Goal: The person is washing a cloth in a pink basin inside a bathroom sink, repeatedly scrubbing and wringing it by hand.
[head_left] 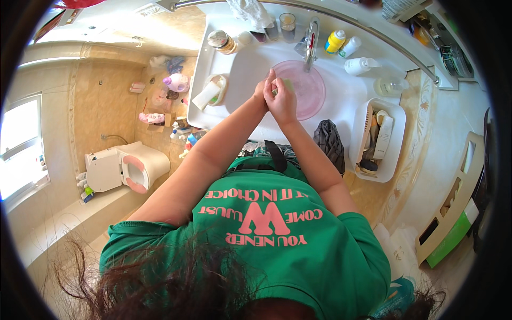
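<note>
Over the left edge of a pink round basin (pixel 312 88), my two hands are pressed together. My right hand (pixel 284 100) is closed, fingers curled, on a small light green thing (pixel 288 85) that shows only at its edge; its kind cannot be made out. My left hand (pixel 262 89) is closed against the right one, and most of its fingers are hidden behind it. The basin stands in a white sink (pixel 242 66) below a chrome faucet (pixel 312 42). Whether water is running cannot be told.
Along the sink's back stand a brown-labelled jar (pixel 222 42), a dark glass (pixel 287 28), a yellow bottle (pixel 335 41) and a white pump bottle (pixel 358 66). At left, a small basket (pixel 222 92) holds a white tube. On the right, a white bin (pixel 358 146) contains brushes and boxes.
</note>
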A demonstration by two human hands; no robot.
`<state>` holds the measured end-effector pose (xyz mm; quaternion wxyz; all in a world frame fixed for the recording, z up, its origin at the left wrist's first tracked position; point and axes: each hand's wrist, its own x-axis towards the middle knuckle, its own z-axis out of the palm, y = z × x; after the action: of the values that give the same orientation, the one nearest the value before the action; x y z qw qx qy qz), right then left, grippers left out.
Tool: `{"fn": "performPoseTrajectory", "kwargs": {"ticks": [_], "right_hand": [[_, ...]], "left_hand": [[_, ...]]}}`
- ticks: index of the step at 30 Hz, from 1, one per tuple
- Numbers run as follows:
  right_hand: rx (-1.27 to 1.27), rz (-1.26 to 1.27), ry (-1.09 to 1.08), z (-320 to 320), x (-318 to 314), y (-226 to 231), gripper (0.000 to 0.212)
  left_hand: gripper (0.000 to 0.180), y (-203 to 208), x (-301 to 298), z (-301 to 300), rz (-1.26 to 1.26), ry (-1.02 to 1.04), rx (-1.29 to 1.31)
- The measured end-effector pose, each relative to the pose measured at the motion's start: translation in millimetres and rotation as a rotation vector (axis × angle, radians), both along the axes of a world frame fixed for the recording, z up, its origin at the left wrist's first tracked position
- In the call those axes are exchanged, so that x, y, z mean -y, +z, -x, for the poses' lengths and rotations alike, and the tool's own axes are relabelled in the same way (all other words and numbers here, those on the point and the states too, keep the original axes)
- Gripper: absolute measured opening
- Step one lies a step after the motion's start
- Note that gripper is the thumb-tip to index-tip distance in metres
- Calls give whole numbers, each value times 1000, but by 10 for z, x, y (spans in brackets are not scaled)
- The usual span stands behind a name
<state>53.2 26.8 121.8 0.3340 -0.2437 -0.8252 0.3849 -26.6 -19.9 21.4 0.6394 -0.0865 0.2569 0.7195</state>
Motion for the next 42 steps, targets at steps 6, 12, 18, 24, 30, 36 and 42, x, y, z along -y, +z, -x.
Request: {"fn": "performPoseTrajectory", "kwargs": {"ticks": [6, 12, 18, 24, 30, 36, 42], "right_hand": [[211, 153, -109, -5, -260, -270, 20], [260, 85, -226, -296, -664, -656, 22], [707, 77, -4, -429, -867, -980, 21], [938, -250, 303, -337, -727, -1160, 42], [1360, -93, 525, -393, -608, -1209, 47], [1075, -71, 406, -435, -861, -1801, 22], [625, 89, 353, -403, -970, -1415, 13]], "left_hand": [[45, 473, -129, -174, 420, 83, -92], [38, 851, -260, -213, 596, 87, -170], [44, 392, -123, -100, 702, -52, -408], [32, 291, 68, -24, 715, -118, -389], [26, 391, 207, -2, 687, -92, -351], [27, 456, 217, 17, 693, -101, -356], [33, 392, 101, -59, 719, -103, -292]]}}
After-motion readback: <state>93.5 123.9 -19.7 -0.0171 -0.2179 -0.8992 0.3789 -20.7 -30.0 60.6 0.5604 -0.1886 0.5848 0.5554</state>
